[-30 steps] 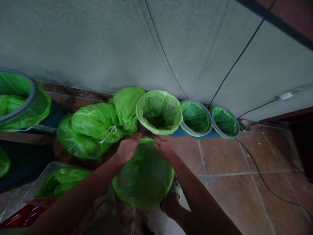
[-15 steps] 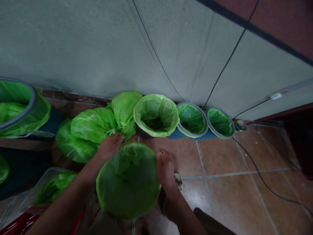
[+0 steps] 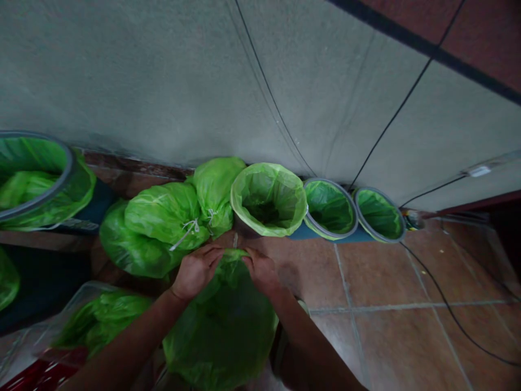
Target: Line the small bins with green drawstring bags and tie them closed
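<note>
A translucent green bin liner (image 3: 222, 331) is spread over the round mouth of a bin directly below me; the bin's body is mostly hidden. At the liner's far edge, my left hand (image 3: 197, 271) pinches the plastic from the left. Close by on the right, my right hand (image 3: 260, 269) grips the same edge, its thumb and fingers closed on the film. A small gathered fold stands between the two hands. Beyond the left hand lie tied, filled green bags (image 3: 165, 214) with white string. A lined bin (image 3: 268, 201) stands just past my hands.
Two grey-rimmed bins (image 3: 330, 209) (image 3: 378, 214) line the wall at right. At left are a large lined bin (image 3: 69, 163) and a clear tub (image 3: 77, 296) of green plastic. A black cable (image 3: 443, 304) crosses the tiled floor.
Both hands have come together from the sides of the liner to its far edge, bunching the plastic between them. The view has shifted slightly.
</note>
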`<state>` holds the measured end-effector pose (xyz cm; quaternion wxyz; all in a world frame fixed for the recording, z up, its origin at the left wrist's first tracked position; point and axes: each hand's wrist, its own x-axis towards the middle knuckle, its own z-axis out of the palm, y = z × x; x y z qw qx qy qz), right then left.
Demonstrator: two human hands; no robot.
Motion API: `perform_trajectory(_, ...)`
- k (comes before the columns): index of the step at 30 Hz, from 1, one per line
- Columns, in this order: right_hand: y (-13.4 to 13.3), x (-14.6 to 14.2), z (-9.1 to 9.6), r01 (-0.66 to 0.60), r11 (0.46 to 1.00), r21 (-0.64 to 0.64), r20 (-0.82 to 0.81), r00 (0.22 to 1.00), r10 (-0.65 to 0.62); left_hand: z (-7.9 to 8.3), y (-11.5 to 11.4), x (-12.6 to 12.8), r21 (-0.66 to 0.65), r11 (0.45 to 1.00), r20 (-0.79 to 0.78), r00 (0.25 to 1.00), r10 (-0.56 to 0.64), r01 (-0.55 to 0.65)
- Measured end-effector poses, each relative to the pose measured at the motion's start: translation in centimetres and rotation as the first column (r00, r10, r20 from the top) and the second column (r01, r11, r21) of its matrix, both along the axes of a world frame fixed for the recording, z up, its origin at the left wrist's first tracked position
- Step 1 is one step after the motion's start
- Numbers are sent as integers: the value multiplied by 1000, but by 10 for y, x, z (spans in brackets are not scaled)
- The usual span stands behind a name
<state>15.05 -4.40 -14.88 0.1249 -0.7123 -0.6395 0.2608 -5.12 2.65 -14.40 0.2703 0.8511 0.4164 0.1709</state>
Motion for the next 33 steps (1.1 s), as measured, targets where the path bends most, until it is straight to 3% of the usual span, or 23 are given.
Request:
perform_trajectory(3, -4, 3, -2, -19, 999, -39, 33, 999, 20, -1, -5, -5, 96, 994, -70, 996, -55, 61)
perform_trajectory(8, -11, -1, -3, 30, 995, -99, 179, 984, -11, 9, -16, -12, 115, 985, -269, 959, -94, 129)
perform_trajectory(12, -14, -4, 14, 42, 997, -66, 173, 984, -30, 28, -10, -9, 86, 996, -115, 993, 25, -15)
perform_trajectory(14, -8, -4, 24, 47, 998, 31, 95, 994, -50, 35, 6, -3, -39, 990, -14, 991, 133, -133)
perform_trajectory(16, 4, -3, 30, 64, 994, 87, 14, 998, -66, 34, 25, 6, -234, 954, -46, 982, 181, -186)
perform_trajectory(19, 27, -3, 29, -11, 999, 47, -52, 999, 13, 24, 47, 14, -470, 875, -208, 978, 15, -113)
perform_trajectory(22, 40, -2, 20, -214, 976, -28, -123, 970, 209, 14, 50, 13, -574, 819, -185, 974, -132, 2)
perform_trajectory(24, 40, 0, 14, -295, 954, -53, -174, 944, 282, 12, 43, 9, -566, 822, -141, 974, -179, 69)
perform_trajectory(26, 35, 2, 11, -307, 949, -69, -199, 936, 289, 12, 34, 5, -486, 870, -164, 969, -187, 85)
perform_trajectory(29, 27, 3, 11, -273, 959, -79, -213, 944, 252, 13, 23, 5, -341, 937, -227, 961, -160, 75)
perform_trajectory(33, 15, 4, 9, -164, 983, -81, -192, 970, 146, 14, 14, 13, -259, 960, -217, 962, -167, 109)
